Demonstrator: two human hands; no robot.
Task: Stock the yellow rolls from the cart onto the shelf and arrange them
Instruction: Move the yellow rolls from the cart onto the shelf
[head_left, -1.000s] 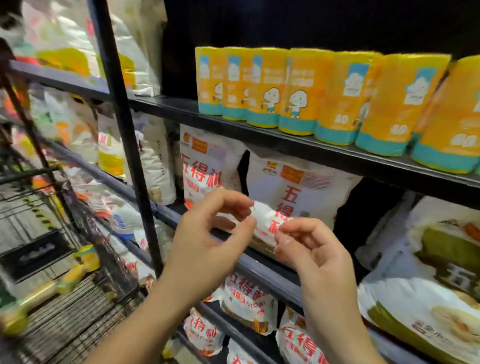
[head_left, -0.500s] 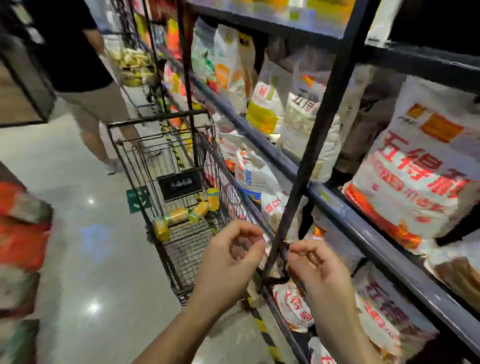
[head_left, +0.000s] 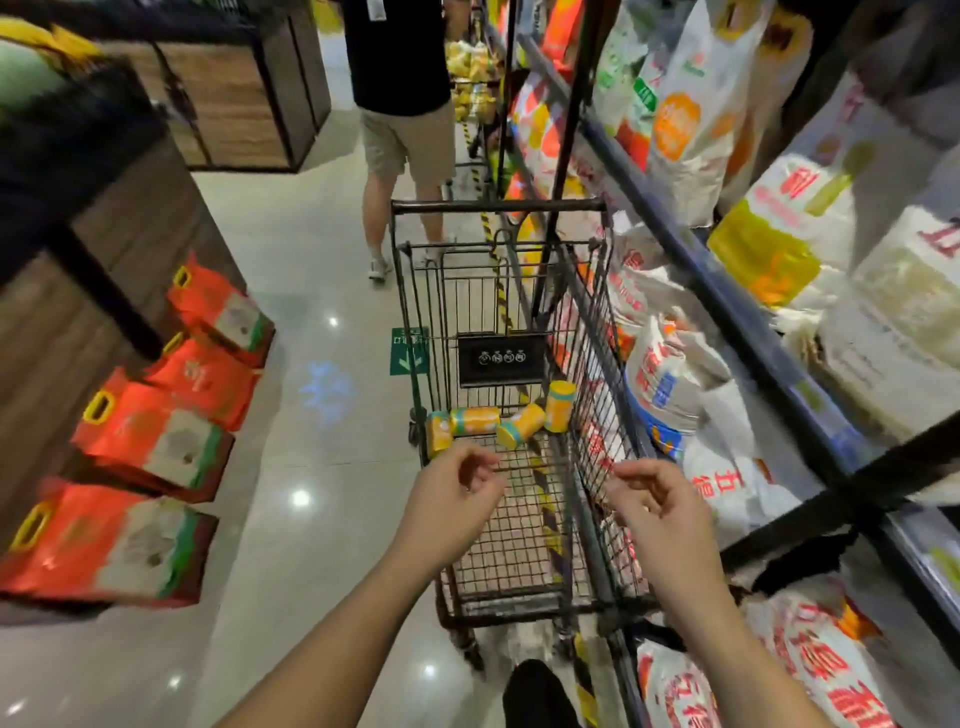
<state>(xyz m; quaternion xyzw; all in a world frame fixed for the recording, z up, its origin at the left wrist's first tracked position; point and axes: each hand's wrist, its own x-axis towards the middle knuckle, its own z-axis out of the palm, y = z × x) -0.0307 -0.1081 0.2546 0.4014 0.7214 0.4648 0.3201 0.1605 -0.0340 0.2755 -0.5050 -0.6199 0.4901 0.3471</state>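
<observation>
Loosely curled fingers (head_left: 480, 470) on the left hand (head_left: 452, 506) close on nothing, the thumb lying near the forefinger. The right hand (head_left: 662, 512) has the same slack curl and also holds nothing. Both hover over the near end of the wire cart (head_left: 498, 206). The left one covers part of its left edge and the right one a stretch of its right wall. Both forearms are cut off at the bottom of the view.

Four yellow rolls (head_left: 475, 420) lie on the cart floor against its far wall, below a dark sign (head_left: 501, 358).
- **Leftmost roll** (head_left: 440, 434): in the far left corner, partly overlapped by its neighbour, so its axis is hard to make out.
- **Second roll:** on its side, with its long axis along the far wall.
- **Third roll** (head_left: 521, 425): on its side and slanted, its teal-banded end pointing near-left.
- **Fourth roll** (head_left: 559, 406): upright, near the far right corner.

White bags (head_left: 675, 379) crowd the shelf rack (head_left: 727, 296) touching the cart's right side, their print too blurred to read. Another person (head_left: 405, 104) stands beyond the cart, cut off at the top, and red boxes (head_left: 156, 441) sit across the aisle.
</observation>
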